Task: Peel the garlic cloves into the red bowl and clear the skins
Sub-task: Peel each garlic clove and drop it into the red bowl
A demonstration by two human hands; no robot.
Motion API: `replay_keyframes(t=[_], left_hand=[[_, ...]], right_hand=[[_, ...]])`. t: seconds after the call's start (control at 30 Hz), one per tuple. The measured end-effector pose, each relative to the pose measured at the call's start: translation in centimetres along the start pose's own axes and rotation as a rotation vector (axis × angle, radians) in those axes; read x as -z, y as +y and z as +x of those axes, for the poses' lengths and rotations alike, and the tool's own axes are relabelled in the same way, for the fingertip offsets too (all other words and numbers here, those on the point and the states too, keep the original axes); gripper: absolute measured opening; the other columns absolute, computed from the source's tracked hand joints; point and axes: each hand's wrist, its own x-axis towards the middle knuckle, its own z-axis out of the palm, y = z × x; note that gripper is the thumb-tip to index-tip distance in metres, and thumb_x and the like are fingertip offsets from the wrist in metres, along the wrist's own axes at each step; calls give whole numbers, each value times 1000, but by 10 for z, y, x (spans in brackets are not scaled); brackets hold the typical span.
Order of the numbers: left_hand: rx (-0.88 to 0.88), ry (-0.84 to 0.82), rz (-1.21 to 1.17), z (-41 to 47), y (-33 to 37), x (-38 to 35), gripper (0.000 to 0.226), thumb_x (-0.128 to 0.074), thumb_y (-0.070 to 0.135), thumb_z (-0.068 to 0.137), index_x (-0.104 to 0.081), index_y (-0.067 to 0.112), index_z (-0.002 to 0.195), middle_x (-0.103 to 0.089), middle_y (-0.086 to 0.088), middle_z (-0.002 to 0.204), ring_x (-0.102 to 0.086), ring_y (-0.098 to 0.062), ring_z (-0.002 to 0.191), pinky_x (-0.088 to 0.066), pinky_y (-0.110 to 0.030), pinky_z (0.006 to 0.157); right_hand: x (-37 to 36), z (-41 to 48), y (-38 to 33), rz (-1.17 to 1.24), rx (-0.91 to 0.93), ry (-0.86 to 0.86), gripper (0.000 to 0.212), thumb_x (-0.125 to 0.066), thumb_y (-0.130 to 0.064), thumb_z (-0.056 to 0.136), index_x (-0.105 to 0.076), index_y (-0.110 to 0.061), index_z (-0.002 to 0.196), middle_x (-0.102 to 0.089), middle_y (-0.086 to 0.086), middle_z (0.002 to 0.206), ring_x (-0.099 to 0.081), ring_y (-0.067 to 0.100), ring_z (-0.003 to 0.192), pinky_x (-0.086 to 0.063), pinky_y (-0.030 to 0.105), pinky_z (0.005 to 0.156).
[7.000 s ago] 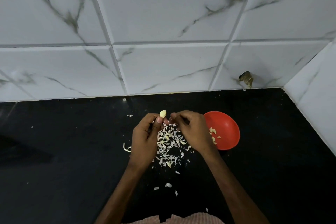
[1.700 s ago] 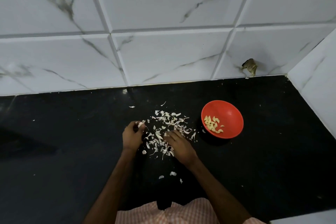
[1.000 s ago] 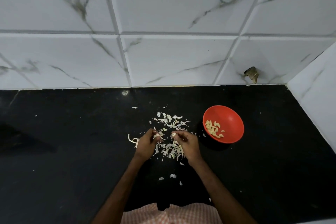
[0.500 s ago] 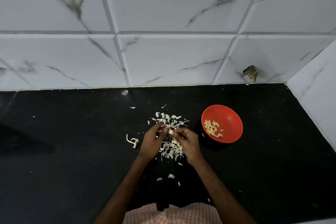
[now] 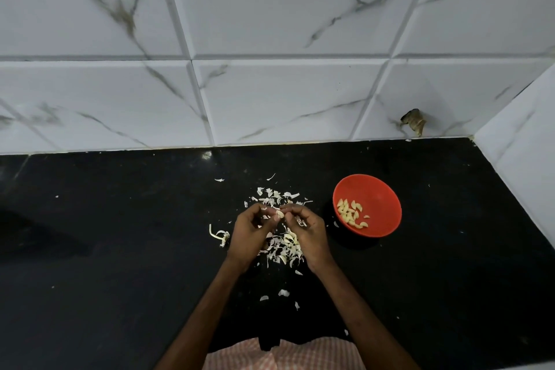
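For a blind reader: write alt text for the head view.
The left hand and right hand pinch one garlic clove above a pile of skins on a black counter. A red bowl holding peeled cloves sits to their right.

- We count one red bowl [image 5: 387, 186] on one black counter [image 5: 120, 234].
- In the bowl lies one heap of peeled cloves [image 5: 350, 213]. They overlap, so we can only say ten or more.
- We count one garlic clove [image 5: 280, 213] outside the bowl.
- Two hands pinch it: the left hand [image 5: 250, 231] and the right hand [image 5: 309, 233].
- The skins [image 5: 285, 246] form one loose pile, with too many scraps for us to number.
- Nearer the person we count three larger stray scraps [image 5: 282, 292].
- We see one curled stalk piece [image 5: 220, 236] left of the pile, and one dark lump [image 5: 413, 122] at the wall's foot.
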Motion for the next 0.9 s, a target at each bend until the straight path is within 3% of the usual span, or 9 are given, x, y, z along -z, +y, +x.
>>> replay_keyframes(t=[0.07,0.23,0.33,0.43,0.53,0.67,0.77,0.9], left_hand=[[-20,22,10,-2,1,0,7,-72,15,93,-67,12,96,-69,-14,87,-68,-20,73,-56,-38,48],[-130,78,51,-4,0,-5,9,-69,8,93,-69,17,97,-73,2,91,-72,-13,80,-55,-21,56],[-198,101,101,-3,-3,-4,19,-68,6,93,-70,25,96,-74,5,92,-72,-14,84,-58,-25,65],[-291,95,193,-1,-7,-1,23,-65,1,94,-71,23,100,-72,8,97,-71,-17,93,-60,-36,78],[-374,73,272,1,-6,1,29,-61,4,96,-68,30,107,-70,12,108,-68,-16,103,-56,-31,84],[-282,68,82,-2,-3,-1,28,-66,6,94,-70,32,104,-73,4,99,-73,-13,90,-58,-20,71],[-209,90,14,-3,-4,0,23,-75,7,88,-72,28,97,-76,1,91,-75,-16,81,-63,-35,71],[-204,40,20,-2,-5,5,9,-78,5,84,-71,9,88,-77,0,93,-75,-20,88,-62,-43,78]], right_hand=[[-1,1,-2,-91,59,19,14,-71,-8,91,-75,-21,94,-71,-8,101,-66,11,103,-50,20,89],[-6,1,-12,-232,45,31,9,-70,-13,92,-73,-20,87,-73,-10,87,-68,9,89,-52,20,81],[-8,-1,-22,-248,44,12,12,-67,-13,92,-74,-20,85,-75,-8,84,-71,8,83,-53,17,75],[-6,1,-32,-291,67,-15,11,-67,-11,91,-73,-17,85,-74,-7,80,-72,10,77,-58,26,72],[-7,5,-40,-298,53,-38,7,-68,-8,90,-72,-13,86,-74,-2,78,-73,17,72,-62,38,69],[-12,3,-45,-107,-90,-6,8,-66,-4,92,-72,-8,89,-75,3,81,-76,23,76,-64,39,69],[-14,1,-48,-58,-154,-17,10,-65,-1,92,-72,-8,87,-76,4,83,-76,23,80,-64,40,70],[-11,3,-55,-100,-202,-44,9,-66,-4,91,-73,-5,86,-75,7,78,-75,24,73,-64,44,69]])
